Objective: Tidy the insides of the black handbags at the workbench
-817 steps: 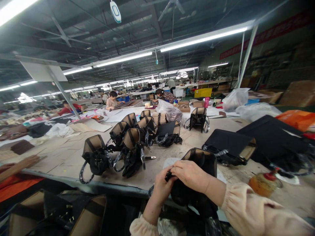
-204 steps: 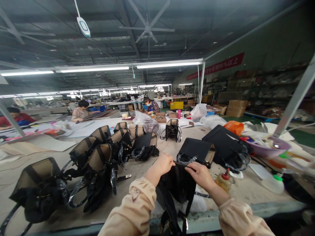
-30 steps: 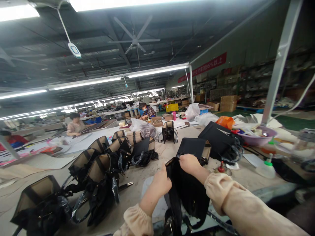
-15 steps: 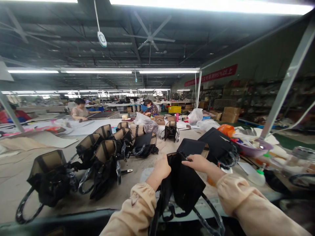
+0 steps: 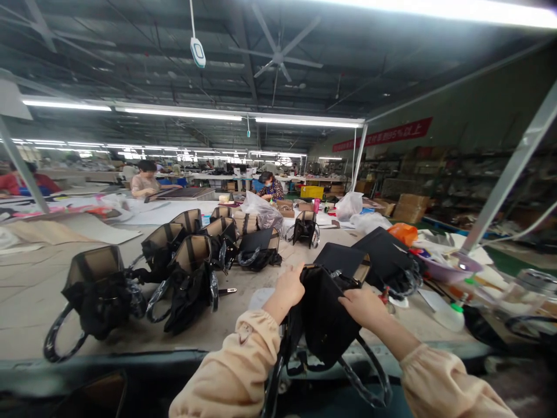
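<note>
A black handbag (image 5: 322, 316) hangs at the table's front edge between my hands, its plastic-wrapped handles dangling below. My left hand (image 5: 290, 287) is closed on the bag's upper left rim. On the right side of the opening, my right hand (image 5: 363, 305) grips the rim with its thumb and fingers. The bag's far fingers and inside are mostly hidden. Just behind it lies another black bag (image 5: 342, 259) with a flat dark panel. To the left, a black bag with a tan lining (image 5: 98, 296) stands open on the table.
Several more black bags (image 5: 191, 290) stand at left and centre. A purple basin (image 5: 452, 270) with scraps and a green-capped bottle (image 5: 452, 316) sit at right. Metal posts (image 5: 513, 168) rise beside the table (image 5: 26, 313). Two co-workers sit farther back.
The bag's opening has spread wider. My right hand has moved right and slightly down along its rim, while my left hand keeps its hold. The view has shifted a little.
</note>
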The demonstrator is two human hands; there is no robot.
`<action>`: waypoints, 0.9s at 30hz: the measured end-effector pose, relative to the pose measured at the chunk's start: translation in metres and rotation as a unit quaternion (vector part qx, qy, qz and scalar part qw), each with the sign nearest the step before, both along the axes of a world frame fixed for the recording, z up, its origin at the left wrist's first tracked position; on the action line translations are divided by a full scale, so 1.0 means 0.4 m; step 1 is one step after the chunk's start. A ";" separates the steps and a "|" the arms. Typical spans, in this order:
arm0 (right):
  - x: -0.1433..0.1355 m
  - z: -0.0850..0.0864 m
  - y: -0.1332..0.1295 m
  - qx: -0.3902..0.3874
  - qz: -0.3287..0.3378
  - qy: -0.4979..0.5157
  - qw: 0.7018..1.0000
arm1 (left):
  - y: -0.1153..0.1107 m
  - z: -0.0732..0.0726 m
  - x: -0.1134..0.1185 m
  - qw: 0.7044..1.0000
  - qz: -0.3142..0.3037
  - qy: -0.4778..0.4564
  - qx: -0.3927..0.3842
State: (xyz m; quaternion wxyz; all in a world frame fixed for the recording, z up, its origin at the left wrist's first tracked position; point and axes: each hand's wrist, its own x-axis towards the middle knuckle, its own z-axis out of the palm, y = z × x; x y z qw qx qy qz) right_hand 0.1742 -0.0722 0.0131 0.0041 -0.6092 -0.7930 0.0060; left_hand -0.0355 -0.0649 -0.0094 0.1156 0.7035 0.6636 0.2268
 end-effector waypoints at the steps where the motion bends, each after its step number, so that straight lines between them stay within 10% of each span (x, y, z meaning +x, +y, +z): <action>1: -0.001 0.001 0.000 -0.002 0.003 0.002 1.000 | -0.002 0.002 -0.003 1.000 -0.005 0.003 0.010; 27: 0.051 -0.014 0.133 -0.065 0.084 0.214 0.971 | 0.198 0.038 0.033 0.975 -0.184 0.103 0.065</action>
